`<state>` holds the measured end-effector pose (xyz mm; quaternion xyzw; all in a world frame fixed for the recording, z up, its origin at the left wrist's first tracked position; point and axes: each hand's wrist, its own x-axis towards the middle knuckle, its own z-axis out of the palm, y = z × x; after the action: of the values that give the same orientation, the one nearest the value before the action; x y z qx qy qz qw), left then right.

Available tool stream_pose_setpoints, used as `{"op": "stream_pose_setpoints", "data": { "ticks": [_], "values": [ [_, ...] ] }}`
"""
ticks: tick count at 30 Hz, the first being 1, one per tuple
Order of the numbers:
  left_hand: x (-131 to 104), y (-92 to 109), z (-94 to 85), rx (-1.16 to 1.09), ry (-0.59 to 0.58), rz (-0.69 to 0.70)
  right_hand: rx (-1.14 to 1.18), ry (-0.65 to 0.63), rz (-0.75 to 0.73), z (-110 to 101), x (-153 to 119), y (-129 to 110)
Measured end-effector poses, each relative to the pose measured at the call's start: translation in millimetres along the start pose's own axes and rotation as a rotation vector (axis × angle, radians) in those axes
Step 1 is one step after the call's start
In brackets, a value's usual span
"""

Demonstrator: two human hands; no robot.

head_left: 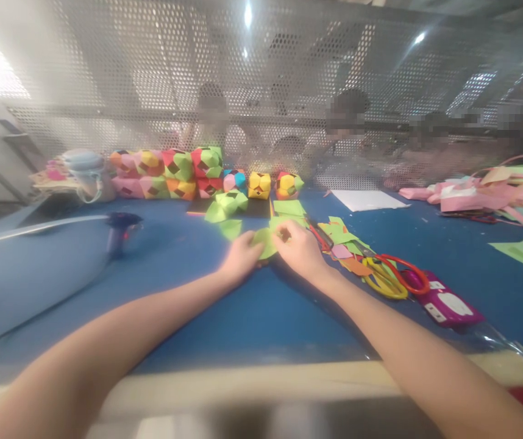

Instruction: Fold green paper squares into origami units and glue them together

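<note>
Over the blue table, my left hand [242, 256] pinches the left side of a light green paper piece [267, 242]. My right hand [298, 247] has its fingers closed on the right side of the same piece. Its exact folds are blurred and partly covered by my fingers. Just beyond lie a folded green paper shape [227, 205] and flat green paper [289, 208]. To the right of my right hand is a pile of cut paper scraps [341, 235] in green, orange and pink, with yellow-handled scissors [384, 279] and red-handled scissors [410, 274] beside it.
A glue gun [122, 228] stands at the left with its cord trailing. Colourful paper balls [177, 174] line the back by a mesh screen [261, 73]. A purple box [451, 300], white paper [366, 200] and pink paper strips [467, 192] lie rightward. People sit behind the mesh.
</note>
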<state>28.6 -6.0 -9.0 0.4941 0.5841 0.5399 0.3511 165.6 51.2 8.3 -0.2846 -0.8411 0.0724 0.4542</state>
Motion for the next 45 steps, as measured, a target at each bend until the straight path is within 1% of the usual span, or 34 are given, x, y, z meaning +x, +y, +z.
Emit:
{"op": "stream_pose_setpoints", "data": {
  "ticks": [4, 6, 7, 9, 13, 14, 15, 17, 19, 20, 24, 26, 30, 32, 34, 36, 42, 45],
  "values": [
    [-0.4, 1.5, -0.4, -0.026, -0.003, -0.017, 0.000, -0.028, -0.025, -1.8, -0.4, -3.2],
    [-0.6, 2.3, -0.6, -0.039, -0.003, -0.009, 0.069, -0.032, -0.009, -5.3, 0.5, -7.1],
    [-0.9, 2.9, -0.6, -0.049, -0.004, -0.007, 0.137, -0.032, 0.028, -7.3, 1.4, -8.9],
    [-1.8, 4.8, -0.4, -0.074, -0.013, -0.013, 0.320, -0.024, 0.175, -10.6, 4.5, -10.6],
    [-4.8, 10.8, 1.2, -0.127, -0.046, -0.017, 0.696, 0.025, 0.610, -7.8, 11.2, -4.5],
    [-5.5, 12.1, 1.5, -0.140, -0.054, -0.015, 0.779, 0.018, 0.698, -5.5, 12.1, -2.1],
    [-5.9, 13.0, 1.8, -0.151, -0.061, -0.013, 0.857, -0.014, 0.762, -3.0, 12.5, 0.1],
    [-6.0, 13.1, 1.9, -0.161, -0.070, -0.020, 0.976, -0.128, 0.810, 1.1, 12.2, 2.7],
    [-4.8, 10.6, 1.2, -0.150, -0.072, -0.030, 1.009, -0.246, 0.773, 2.7, 11.1, 3.1],
    [-3.8, 8.6, 0.7, -0.140, -0.074, -0.031, 0.985, -0.280, 0.737, 2.7, 10.5, 2.7],
    [0.4, -0.1, -1.7, -0.105, -0.096, -0.007, 0.772, -0.297, 0.568, 1.4, 8.7, 1.0],
    [1.3, -2.0, -2.5, -0.094, -0.107, 0.000, 0.715, -0.303, 0.523, 1.5, 8.1, 1.0],
    [-0.4, 2.1, -2.1, -0.103, -0.104, -0.013, 0.725, -0.332, 0.491, 2.1, 7.6, 3.7],
    [-2.2, 6.6, -1.0, -0.147, -0.106, -0.030, 0.805, -0.363, 0.527, 2.3, 7.8, 6.3],
    [-3.7, 10.3, 0.0, -0.191, -0.109, -0.041, 0.896, -0.382, 0.598, 2.7, 8.0, 8.7],
    [-4.3, 11.7, 0.5, -0.205, -0.111, -0.042, 0.920, -0.376, 0.630, 3.0, 8.0, 9.7],
    [-1.6, 3.8, -1.3, -0.165, -0.120, -0.015, 0.720, -0.371, 0.470, 2.4, 7.1, 5.3],
    [-0.5, 0.6, -2.2, -0.143, -0.122, 0.002, 0.644, -0.355, 0.448, 1.7, 6.9, 3.6]
  ]
}}
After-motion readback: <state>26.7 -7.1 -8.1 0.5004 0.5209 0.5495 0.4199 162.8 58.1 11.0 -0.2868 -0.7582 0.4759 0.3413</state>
